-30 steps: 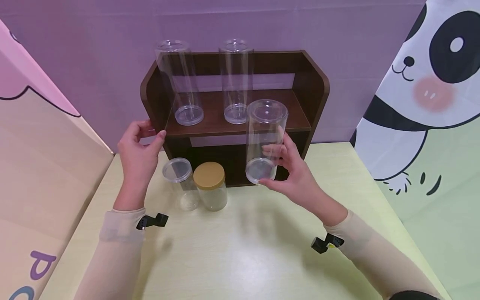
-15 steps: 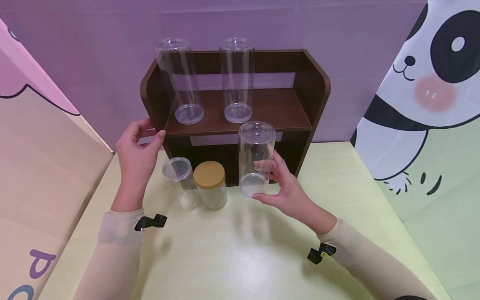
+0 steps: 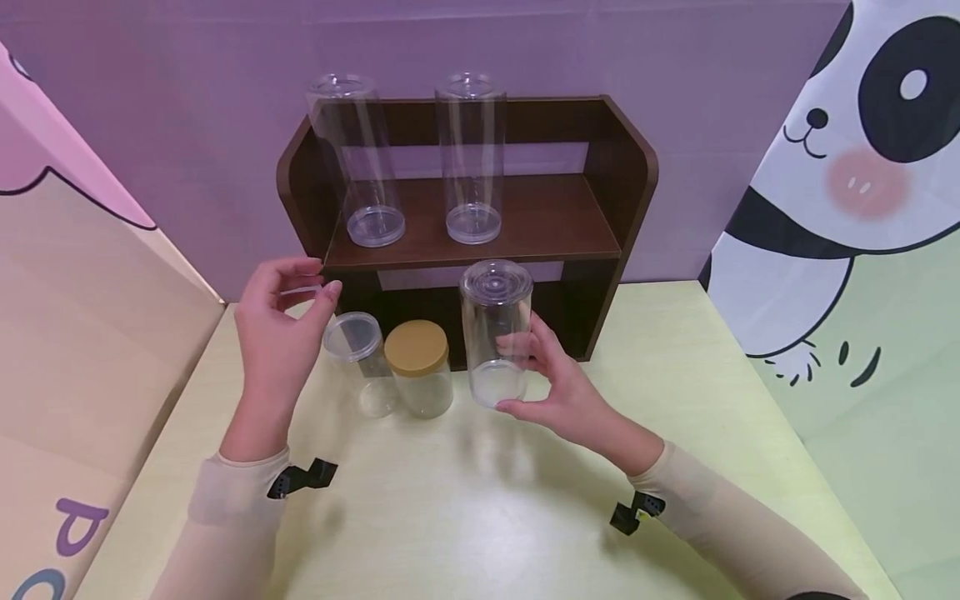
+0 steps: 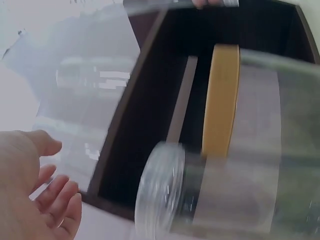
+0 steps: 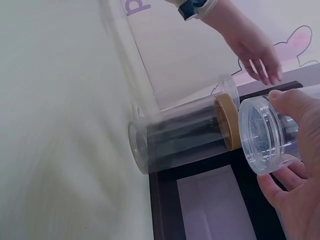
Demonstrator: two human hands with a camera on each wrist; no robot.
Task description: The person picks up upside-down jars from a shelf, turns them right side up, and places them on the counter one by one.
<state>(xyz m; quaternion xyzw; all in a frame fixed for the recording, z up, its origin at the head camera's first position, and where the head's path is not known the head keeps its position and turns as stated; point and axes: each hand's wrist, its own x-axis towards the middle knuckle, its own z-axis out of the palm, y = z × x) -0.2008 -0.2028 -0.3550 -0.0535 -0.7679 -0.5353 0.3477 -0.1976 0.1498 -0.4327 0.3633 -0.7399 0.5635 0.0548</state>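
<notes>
My right hand [image 3: 558, 387] holds a tall clear plastic jar [image 3: 495, 333] from its right side, thumb and fingers around its lower part. Its clear lid [image 5: 260, 135] is at the bottom end in the right wrist view, so the jar appears upside down, in front of the shelf's lower opening. My left hand [image 3: 281, 333] hovers left of the brown wooden shelf [image 3: 558, 212], holding nothing, its fingers loosely bent. Just right of it, a clear-lidded jar [image 3: 354, 337] stands on the table beside a jar with a tan lid [image 3: 417, 350].
Two tall clear jars, a left one [image 3: 360, 158] and a right one [image 3: 471, 158], stand on the upper shelf board. The pale table [image 3: 480, 517] lies in front. A purple cloth [image 3: 705, 125] hangs behind, with printed cartoon panels on both sides.
My right hand has brought its jar down and to the left, closer to the tan-lidded jar. The left hand has let go of the shelf's side and moved slightly toward me.
</notes>
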